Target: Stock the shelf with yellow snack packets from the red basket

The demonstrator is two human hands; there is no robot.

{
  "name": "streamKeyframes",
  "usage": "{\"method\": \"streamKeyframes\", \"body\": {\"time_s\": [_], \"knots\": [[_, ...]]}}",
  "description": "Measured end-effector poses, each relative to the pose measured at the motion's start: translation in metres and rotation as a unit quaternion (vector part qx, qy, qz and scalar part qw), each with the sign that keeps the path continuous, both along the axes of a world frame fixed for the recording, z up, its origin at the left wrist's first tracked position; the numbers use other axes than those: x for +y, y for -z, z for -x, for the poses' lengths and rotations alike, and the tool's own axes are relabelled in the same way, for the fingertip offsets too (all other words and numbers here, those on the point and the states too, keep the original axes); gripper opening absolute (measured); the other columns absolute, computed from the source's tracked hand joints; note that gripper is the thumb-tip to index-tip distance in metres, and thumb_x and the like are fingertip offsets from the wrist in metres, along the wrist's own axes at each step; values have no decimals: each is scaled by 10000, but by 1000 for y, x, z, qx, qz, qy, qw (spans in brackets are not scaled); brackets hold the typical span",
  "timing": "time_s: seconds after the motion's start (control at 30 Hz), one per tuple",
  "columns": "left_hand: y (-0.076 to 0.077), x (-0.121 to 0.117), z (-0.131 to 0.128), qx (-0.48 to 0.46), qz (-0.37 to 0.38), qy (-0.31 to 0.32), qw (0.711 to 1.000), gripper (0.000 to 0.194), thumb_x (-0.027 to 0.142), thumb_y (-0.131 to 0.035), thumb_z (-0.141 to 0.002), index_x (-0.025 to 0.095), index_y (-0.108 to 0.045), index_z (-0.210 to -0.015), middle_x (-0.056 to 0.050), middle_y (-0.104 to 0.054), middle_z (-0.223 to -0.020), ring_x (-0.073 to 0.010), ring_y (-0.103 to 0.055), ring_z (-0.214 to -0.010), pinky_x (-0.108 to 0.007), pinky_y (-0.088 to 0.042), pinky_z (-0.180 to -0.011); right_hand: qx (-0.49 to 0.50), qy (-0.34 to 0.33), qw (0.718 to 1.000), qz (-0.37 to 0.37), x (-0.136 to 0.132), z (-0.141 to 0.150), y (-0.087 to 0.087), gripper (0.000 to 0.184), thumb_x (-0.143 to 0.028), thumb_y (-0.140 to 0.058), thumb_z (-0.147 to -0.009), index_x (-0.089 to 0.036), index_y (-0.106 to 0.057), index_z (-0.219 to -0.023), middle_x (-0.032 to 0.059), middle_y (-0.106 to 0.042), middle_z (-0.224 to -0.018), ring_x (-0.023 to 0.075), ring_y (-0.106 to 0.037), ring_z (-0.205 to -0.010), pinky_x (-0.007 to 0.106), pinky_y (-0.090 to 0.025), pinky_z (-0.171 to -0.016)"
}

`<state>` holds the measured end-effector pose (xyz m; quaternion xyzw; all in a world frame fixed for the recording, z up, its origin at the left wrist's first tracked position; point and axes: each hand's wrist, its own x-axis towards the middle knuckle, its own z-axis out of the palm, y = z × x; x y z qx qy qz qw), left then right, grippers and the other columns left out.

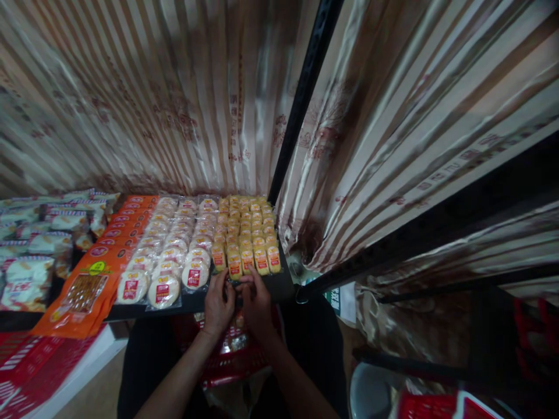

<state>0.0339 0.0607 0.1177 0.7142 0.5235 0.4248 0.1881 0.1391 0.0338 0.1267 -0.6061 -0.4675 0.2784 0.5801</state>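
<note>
Small yellow snack packets (261,259) with red and white labels stand in close rows at the right end of a dark shelf (279,285). At the front edge, my left hand (218,302) has its fingers bent in at the lower left of one front packet (234,266). My right hand (257,299) is curled at that packet's lower right, its fingertips close to the left hand's. Both hands look closed on the packet's bottom edge, though the fingers partly hide the contact. Round white rice crackers (163,291) in clear wrappers lie in columns just left.
Orange snack bags (87,285) and white-and-green bags (28,282) fill the shelf further left. A red basket (236,369) sits below, between the person's legs. Black shelf posts (301,99) and a striped curtain (196,99) stand behind. A pale bucket (369,393) is at lower right.
</note>
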Motion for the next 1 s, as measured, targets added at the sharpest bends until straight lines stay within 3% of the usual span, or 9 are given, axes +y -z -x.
{"method": "streamKeyframes", "body": {"time_s": [0.1, 0.27, 0.37, 0.43, 0.57, 0.8, 1.0], "knots": [[1, -2, 1, 0, -6, -8, 1000, 313, 222, -407, -875, 139, -532, -1149, -109, -614, -986, -199, -601, -924, -367, -516, -824, -27, 23, 999, -18, -5, -2, -3, 388, -244, -399, -866, -155, -549, -1213, 68, -659, -878, 146, -640, -687, 279, -551, -646], [-7, -3, -2, 32, -61, -33, 997, 305, 207, -414, -871, 153, -559, -1134, -116, -586, -1043, -212, -567, -1016, -391, -493, -876, -208, 109, 967, -100, -6, -18, -13, 355, -198, -370, -900, -152, -569, -1189, 136, -624, -1103, 210, -558, -1075, 418, -457, -934], [-16, 3, -9, 77, -110, -49, 990, 328, 191, -430, -865, 152, -577, -1155, -161, -545, -1202, -262, -489, -1175, -460, -423, -970, -296, 111, 942, -110, 2, -33, -15, 400, -208, -363, -911, -153, -484, -1289, 154, -528, -1283, 236, -433, -1244, 482, -375, -1010], [-22, 10, -16, 108, -122, -57, 985, 378, 200, -446, -864, 148, -541, -1226, -186, -443, -1363, -308, -343, -1318, -519, -344, -1034, -329, 111, 934, -82, 10, -42, -14, 441, -258, -370, -917, -148, -420, -1341, 171, -436, -1377, 256, -360, -1305, 508, -352, -1022], [-22, 23, -29, 173, -124, -39, 976, 530, 260, -483, -859, 117, -394, -1362, -208, -278, -1484, -333, -111, -1410, -571, -235, -1084, -351, 132, 927, -34, 27, -51, -8, 561, -365, -415, -903, -132, -315, -1403, 204, -300, -1462, 299, -258, -1361, 546, -335, -1017], [-8, 33, -41, 245, -134, -13, 960, 513, 263, -469, -875, 143, -397, -1368, -209, -282, -1481, -322, -141, -1402, -550, -267, -1081, -355, 142, 924, 1, 40, -46, 3, 624, -402, -434, -889, -147, -260, -1432, 220, -186, -1505, 346, -208, -1376, 585, -338, -987], [-9, 35, -41, 255, -94, 8, 962, 501, 257, -469, -878, 144, -408, -1362, -191, -263, -1494, -314, -90, -1410, -528, -267, -1091, -375, 134, 917, 30, 42, -44, 6, 613, -395, -414, -899, -119, -273, -1428, 225, -185, -1502, 331, -209, -1375, 541, -328, -1016]]}}
